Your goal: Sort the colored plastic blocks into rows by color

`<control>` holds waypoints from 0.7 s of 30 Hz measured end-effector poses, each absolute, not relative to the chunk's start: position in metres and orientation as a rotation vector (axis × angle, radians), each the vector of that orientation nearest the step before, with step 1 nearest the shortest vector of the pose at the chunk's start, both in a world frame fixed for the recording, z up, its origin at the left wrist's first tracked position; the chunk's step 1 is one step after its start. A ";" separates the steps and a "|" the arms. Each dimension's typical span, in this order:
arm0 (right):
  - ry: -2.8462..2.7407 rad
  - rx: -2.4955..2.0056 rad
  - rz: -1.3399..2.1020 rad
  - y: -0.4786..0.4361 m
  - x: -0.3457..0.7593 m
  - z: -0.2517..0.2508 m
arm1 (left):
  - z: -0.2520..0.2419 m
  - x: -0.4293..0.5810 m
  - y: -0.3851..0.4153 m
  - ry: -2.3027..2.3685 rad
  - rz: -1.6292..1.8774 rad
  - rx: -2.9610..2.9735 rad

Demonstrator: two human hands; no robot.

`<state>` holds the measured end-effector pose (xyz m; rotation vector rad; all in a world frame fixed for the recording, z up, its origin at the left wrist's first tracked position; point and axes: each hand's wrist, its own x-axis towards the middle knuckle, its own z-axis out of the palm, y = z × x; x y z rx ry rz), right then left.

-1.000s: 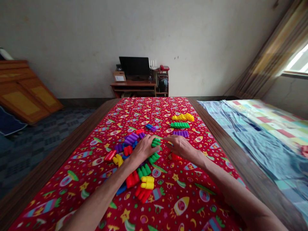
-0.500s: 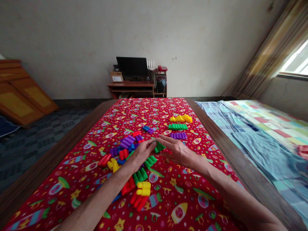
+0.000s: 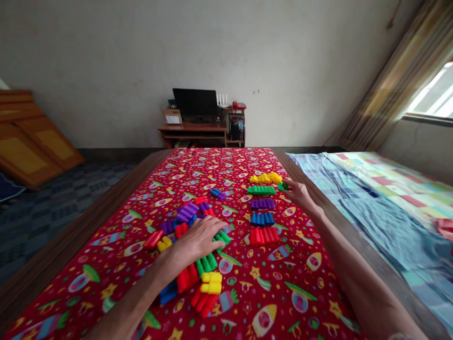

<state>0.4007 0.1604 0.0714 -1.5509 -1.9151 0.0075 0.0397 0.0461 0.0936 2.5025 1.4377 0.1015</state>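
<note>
My right hand (image 3: 296,192) pinches a green building block (image 3: 282,186) at the right end of a row of green blocks (image 3: 261,190). My left hand (image 3: 204,234) lies over a mixed pile of building blocks, its fingers stretched out and the thumb apart, close to a green block (image 3: 222,239). Around it in the pile are purple blocks (image 3: 187,212), red blocks (image 3: 187,277) and yellow blocks (image 3: 211,283). The hand hides some of the pile.
Rows of yellow (image 3: 265,177), purple (image 3: 262,204), blue (image 3: 262,218) and red blocks (image 3: 264,236) lie along the right of the red cloth (image 3: 262,302). A blue and purple piece (image 3: 218,194) lies apart. A bed (image 3: 382,212) adjoins the right side; a monitor (image 3: 195,103) stands beyond.
My hands have parted. The right hand has carried the green block right and away to the green row, uncovering the blue and red rows. My left hand has drawn back over the pile.
</note>
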 end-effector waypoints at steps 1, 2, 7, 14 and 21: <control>-1.951 -1.577 0.006 0.166 0.407 0.067 | 0.093 0.039 0.045 1.437 0.062 2.500; -1.993 -1.586 0.008 0.169 0.410 0.063 | 0.092 0.038 0.044 1.429 0.053 2.498; -2.117 -1.599 0.069 0.174 0.403 0.057 | 0.087 0.038 0.046 1.376 0.103 2.481; -2.069 -1.535 0.030 0.154 0.393 0.075 | 0.081 0.035 0.057 1.421 0.171 2.458; -2.324 -1.052 0.132 0.113 0.342 0.117 | 0.078 0.032 0.071 1.488 0.232 2.351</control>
